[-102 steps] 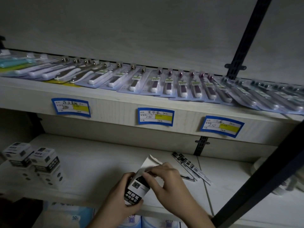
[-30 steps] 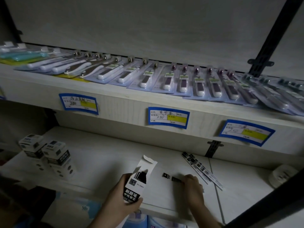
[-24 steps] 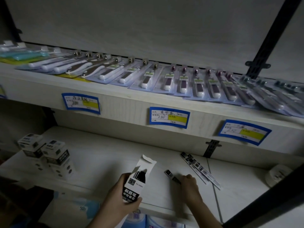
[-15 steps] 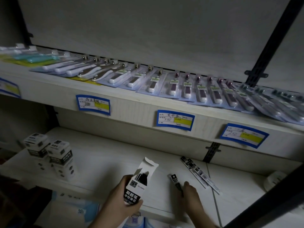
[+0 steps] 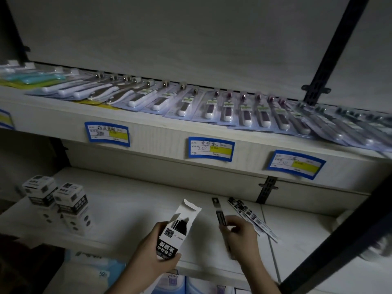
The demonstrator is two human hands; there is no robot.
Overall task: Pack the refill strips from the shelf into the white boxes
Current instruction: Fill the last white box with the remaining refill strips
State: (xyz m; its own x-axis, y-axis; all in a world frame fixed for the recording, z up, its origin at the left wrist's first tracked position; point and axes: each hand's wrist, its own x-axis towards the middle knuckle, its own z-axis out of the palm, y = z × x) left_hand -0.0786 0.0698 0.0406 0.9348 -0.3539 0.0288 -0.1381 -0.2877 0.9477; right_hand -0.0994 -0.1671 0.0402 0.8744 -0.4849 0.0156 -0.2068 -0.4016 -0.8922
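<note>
My left hand (image 5: 156,254) grips a white box (image 5: 175,229) with black print, its top flap open and tilted up over the lower shelf (image 5: 131,204). Dark refills show inside its mouth. My right hand (image 5: 240,234) pinches one dark refill strip (image 5: 218,212), lifted off the shelf and pointing up and away, just right of the box. More refill strips (image 5: 249,215) lie flat on the shelf beside my right hand, running diagonally toward the right.
Closed white boxes (image 5: 70,205) are stacked at the lower shelf's left end. The upper shelf (image 5: 161,132) holds a row of blister-packed toothbrushes, with blue price labels (image 5: 211,149) on its front edge. A dark metal upright (image 5: 331,249) crosses the right foreground.
My right hand has picked a refill strip off the shelf and raised it beside the open box. Earlier it was pressing at the box's flap, then reached right to the strips.
</note>
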